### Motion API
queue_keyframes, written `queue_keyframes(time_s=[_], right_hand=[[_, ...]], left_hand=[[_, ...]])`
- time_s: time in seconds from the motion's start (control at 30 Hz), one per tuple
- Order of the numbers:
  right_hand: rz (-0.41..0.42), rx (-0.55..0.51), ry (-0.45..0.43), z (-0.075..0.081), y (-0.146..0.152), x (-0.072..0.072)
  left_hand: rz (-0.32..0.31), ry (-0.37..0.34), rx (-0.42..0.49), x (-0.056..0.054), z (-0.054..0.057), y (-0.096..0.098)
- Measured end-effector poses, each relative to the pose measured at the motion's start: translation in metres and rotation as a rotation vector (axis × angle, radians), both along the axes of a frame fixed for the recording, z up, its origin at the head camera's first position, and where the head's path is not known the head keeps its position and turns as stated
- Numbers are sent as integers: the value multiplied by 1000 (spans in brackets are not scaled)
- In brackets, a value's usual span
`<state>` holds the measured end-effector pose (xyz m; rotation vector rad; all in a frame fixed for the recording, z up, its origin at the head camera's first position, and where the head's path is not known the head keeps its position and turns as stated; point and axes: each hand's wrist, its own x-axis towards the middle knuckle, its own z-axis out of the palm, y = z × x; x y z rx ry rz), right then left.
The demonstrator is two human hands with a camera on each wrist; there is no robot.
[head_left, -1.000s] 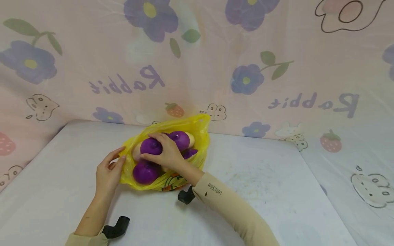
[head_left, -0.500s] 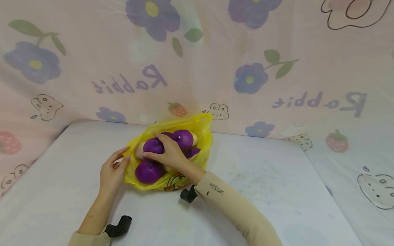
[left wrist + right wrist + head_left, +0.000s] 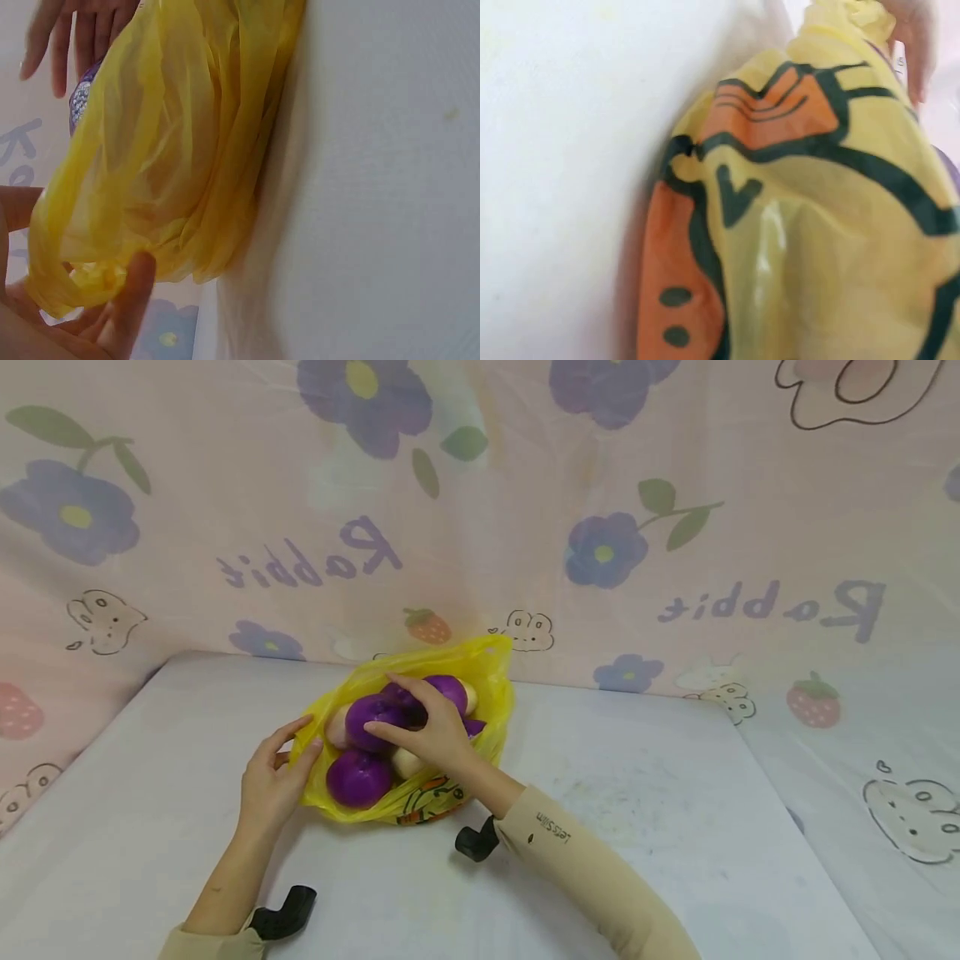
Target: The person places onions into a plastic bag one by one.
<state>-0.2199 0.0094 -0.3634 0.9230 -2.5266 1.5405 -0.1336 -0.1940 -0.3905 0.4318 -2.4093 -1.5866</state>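
Observation:
A yellow plastic bag (image 3: pixel 498 685) lies with its mouth spread in the head view, holding several round purple-and-cream vegetables that look like turnips. My left hand (image 3: pixel 266 785) pinches the bag's left rim between thumb and fingers; the left wrist view shows the thumb (image 3: pixel 133 300) against the gathered plastic. Over the bag's mouth is my right hand (image 3: pixel 438 731), its fingers spread and its thumb overlapping the upper left turnip (image 3: pixel 367 708). Another turnip (image 3: pixel 358 779) sits at the front of the bag. The right wrist view shows mostly the bag's printed side (image 3: pixel 810 225).
The bag rests on a white-covered table (image 3: pixel 637 827), faintly smudged on the right. A patterned curtain (image 3: pixel 480 560) rises behind the far edge. Black wrist mounts (image 3: pixel 285 914) stick out below both forearms.
My right hand has shifted right and its fingers have spread away from the upper left turnip, which sits slightly farther right against the bag. My left hand keeps its pinch on the rim.

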Motion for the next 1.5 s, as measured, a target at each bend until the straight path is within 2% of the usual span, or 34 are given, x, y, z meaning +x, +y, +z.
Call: queue_keyframes(time_s=[0.17,0.4,0.57,0.67,0.8,1.0,1.3,1.5], right_hand=[[-9,-60,-9,3,11,2],[-35,-96,26,-1,23,4],[-56,-111,117,-2,33,6],[-51,-137,183,-4,41,6],[-63,-157,241,-5,53,7],[-159,-100,258,-7,70,9],[-224,-81,327,-13,87,10],[-250,-49,428,-16,98,10]], left_hand=[[4,126,-67,1,-3,4],[129,339,-175,1,0,15],[168,502,-261,-3,2,25],[178,568,-311,-5,4,31],[174,617,-357,-6,6,40],[141,659,-411,-9,8,52],[121,714,-427,-12,11,63],[103,720,-475,-15,11,71]])
